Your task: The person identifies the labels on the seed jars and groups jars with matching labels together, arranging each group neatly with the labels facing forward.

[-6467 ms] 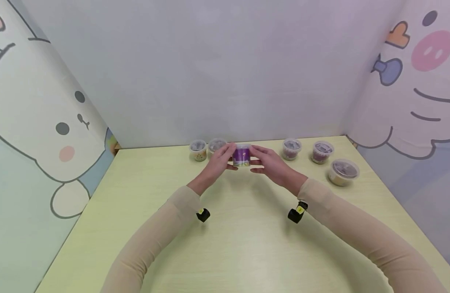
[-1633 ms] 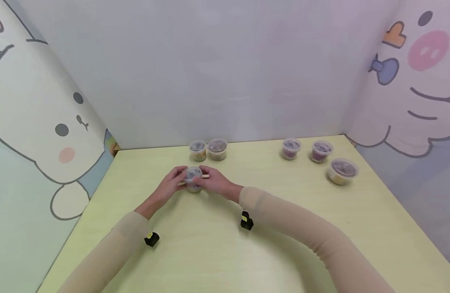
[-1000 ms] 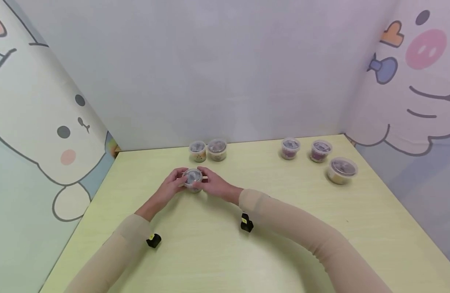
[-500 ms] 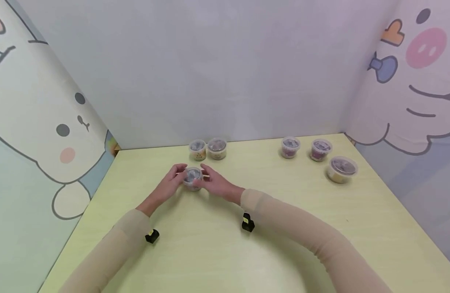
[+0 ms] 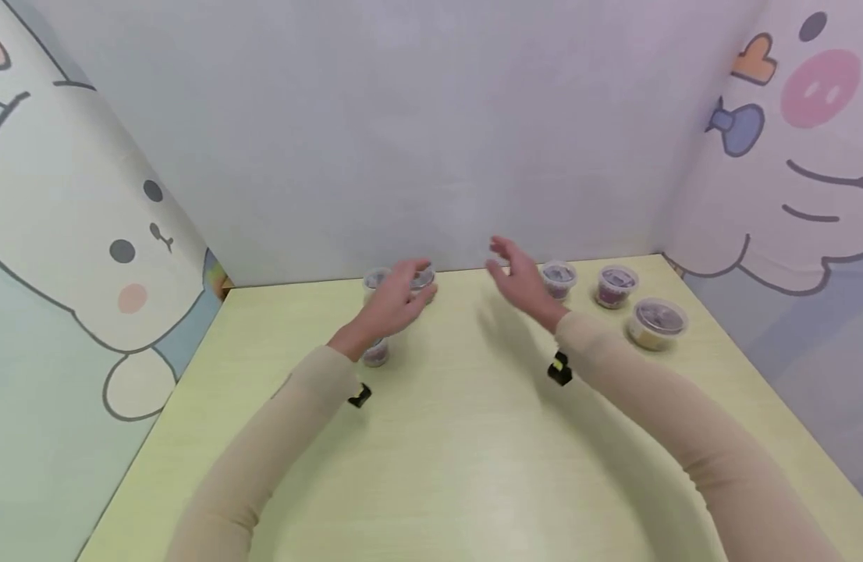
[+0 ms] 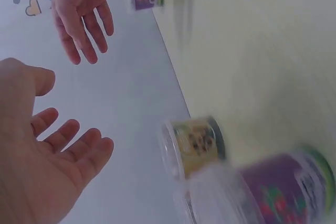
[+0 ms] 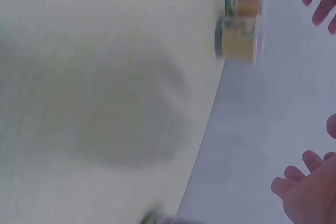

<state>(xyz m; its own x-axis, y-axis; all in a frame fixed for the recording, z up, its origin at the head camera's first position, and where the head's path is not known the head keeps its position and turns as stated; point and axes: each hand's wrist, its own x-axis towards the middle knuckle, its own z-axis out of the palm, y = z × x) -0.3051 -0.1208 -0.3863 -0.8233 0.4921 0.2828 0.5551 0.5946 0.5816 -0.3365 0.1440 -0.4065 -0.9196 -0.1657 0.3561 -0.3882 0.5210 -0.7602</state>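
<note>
"Head view: which step?"

"Between grips, seemingly: left hand (image 5: 392, 303), right hand (image 5: 523, 285) empty, fingers loosely spread; gripping next calls for curling them. Purple-labelled round plastic tub (image 5: 377, 355) on the desk (image 5: 459, 453), partly hidden."

"Left wrist?"

"Red print on its label (image 6: 273, 190)."

"Right wrist?"

"An orange-labelled round plastic tub's (image 7: 245, 5) side, screened overhead."

Pale wall (image 5: 431, 148) behind yellowish table (image 5: 459, 445)

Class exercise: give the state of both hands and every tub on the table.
Bare left hand: open, empty
Bare right hand: open, empty
Small round orange-labelled plastic tub: upright, partly hidden
Wider round tan plastic tub: upright, partly hidden
Near-left round purple plastic tub: upright, partly hidden
Back-right round purple plastic tub: upright, lidded
Middle-right round purple plastic tub: upright, lidded
Wide round beige plastic tub: upright, lidded
</note>
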